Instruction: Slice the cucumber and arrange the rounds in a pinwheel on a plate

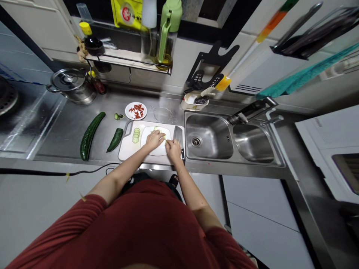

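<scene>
A lidded steel pot (81,96) stands at the far left of the counter (64,123), with a whole cucumber (91,136) lying on the steel nearer the person. To its right come a cut cucumber piece (115,140) and, farther back, small green offcuts (117,116), then a small plate of chopped red pieces (136,111). Next is the pale cutting board (126,151), a row of overlapping cucumber slices (136,135) along its left side and a white plate (159,151) at its middle. The left hand (155,139) is over that plate, palm down, its fingers close together and reaching right beside more pale green slices (156,129). The right hand (173,150) meets it at the plate's right side, fingers bent and bunched narrowly, tips near the left's; whether either hand grips a slice, I cannot tell. Just right lies a knife (177,133) on the board, then the double sink (209,147).
</scene>
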{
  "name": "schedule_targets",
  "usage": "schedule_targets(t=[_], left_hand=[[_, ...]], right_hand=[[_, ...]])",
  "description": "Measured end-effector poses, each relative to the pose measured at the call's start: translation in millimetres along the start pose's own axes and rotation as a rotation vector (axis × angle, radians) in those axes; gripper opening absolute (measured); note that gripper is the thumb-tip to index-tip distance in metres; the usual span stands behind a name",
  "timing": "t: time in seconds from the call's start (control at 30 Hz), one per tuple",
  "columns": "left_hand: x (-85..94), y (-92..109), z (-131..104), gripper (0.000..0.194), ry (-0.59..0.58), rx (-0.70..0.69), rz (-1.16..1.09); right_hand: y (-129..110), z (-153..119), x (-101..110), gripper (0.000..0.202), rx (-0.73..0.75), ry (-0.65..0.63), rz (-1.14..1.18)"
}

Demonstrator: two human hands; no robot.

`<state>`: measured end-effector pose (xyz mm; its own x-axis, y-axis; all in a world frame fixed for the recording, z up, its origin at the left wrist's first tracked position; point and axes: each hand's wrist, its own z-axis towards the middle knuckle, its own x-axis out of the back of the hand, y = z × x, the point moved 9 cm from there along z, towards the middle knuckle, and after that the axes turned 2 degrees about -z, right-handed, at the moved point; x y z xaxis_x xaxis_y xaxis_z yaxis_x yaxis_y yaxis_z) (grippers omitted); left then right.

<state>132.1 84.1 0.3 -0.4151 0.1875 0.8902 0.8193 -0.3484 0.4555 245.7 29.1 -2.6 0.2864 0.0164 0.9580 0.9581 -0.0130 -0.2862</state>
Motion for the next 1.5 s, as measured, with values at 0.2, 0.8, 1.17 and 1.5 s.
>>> schedule_targets(t=[0.2,0.8,1.17,1.5], left_hand=[[-1.9,0,1,0.036,-0.025,0.017,0.001],[-1.2,13,3,0.028,-0.036,0.046,0.112],[16.8,-1,-32,0.030,0.127,0.166,-0.126],[54.4,-63,-105,0.028,0.365,0.485,-0.181]], right_hand=[[-1,2,0,0.032,-0.008,-0.041,-0.032],[-26,12,5,0.030,0.082,-0.134,-0.239],[-24,11,2,0.029,0.100,-0.113,-0.249],[-16,4,2,0.030,0.053,-0.052,-0.177]])
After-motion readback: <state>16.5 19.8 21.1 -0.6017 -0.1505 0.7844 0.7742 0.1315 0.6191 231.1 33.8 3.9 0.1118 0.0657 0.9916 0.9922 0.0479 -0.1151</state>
